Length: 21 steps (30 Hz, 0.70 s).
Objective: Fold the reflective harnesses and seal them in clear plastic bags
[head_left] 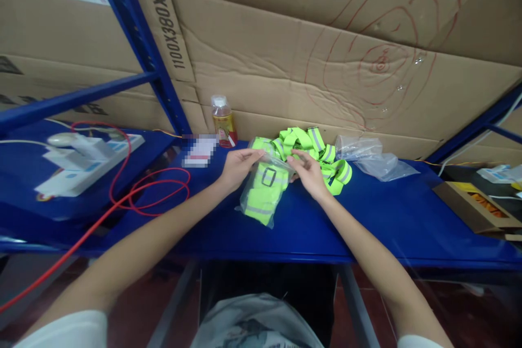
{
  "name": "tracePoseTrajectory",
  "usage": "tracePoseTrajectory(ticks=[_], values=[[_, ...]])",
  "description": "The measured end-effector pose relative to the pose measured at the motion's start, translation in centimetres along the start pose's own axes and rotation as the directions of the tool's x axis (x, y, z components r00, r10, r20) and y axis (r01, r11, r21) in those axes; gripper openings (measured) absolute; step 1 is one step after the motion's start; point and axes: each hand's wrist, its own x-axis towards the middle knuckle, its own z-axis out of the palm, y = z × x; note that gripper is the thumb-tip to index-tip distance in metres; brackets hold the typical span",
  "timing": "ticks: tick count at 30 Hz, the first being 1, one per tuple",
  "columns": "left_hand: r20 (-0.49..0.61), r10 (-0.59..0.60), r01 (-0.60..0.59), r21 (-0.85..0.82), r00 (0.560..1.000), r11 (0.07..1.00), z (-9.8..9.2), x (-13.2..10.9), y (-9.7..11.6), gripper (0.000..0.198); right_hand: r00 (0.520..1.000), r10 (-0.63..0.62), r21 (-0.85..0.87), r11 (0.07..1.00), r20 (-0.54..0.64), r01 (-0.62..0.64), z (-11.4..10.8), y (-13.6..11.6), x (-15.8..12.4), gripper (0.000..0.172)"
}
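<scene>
A clear plastic bag hangs between my two hands above the blue table, with a folded neon-yellow reflective strap and a black buckle inside it. My left hand pinches the bag's upper left edge between thumb and fingers. At the upper right edge, my right hand grips the same bag, thumb and fingertips closed on the plastic. Right behind the bag lies a loose heap of neon-yellow reflective straps with grey stripes, partly covered by my right hand.
Empty clear bags lie right of the straps. A bottle and a card stand at the back left. A power strip and red cable occupy the left. An open cardboard box sits at right; cardboard walls the back.
</scene>
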Motion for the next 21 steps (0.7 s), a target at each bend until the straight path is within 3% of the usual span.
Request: tracePoseTrajectory(ticks=[3,10,13,21], values=[[-0.039,0.005,-0.006,-0.017,0.999,1.0,0.2,-0.1,0.1,0.055,0.988,0.151,0.104,0.983,0.036,-0.154,-0.3,-0.5,0.1,0.058],[-0.084,-0.02,0.016,-0.052,0.996,0.999,-0.3,0.5,-0.5,0.06,0.965,0.259,0.271,0.926,0.052,-0.263,-0.8,-0.7,0.2,0.049],[-0.086,-0.017,0.013,-0.039,0.996,0.999,-0.4,0.6,-0.5,0.061,0.973,0.222,0.244,0.942,0.072,-0.232,-1.2,-0.7,0.4,0.051],[-0.122,0.026,-0.026,-0.003,0.992,1.0,-0.1,0.5,-0.1,0.066,0.995,0.085,0.217,0.973,-0.046,-0.073,-1.0,-0.4,0.5,0.053]])
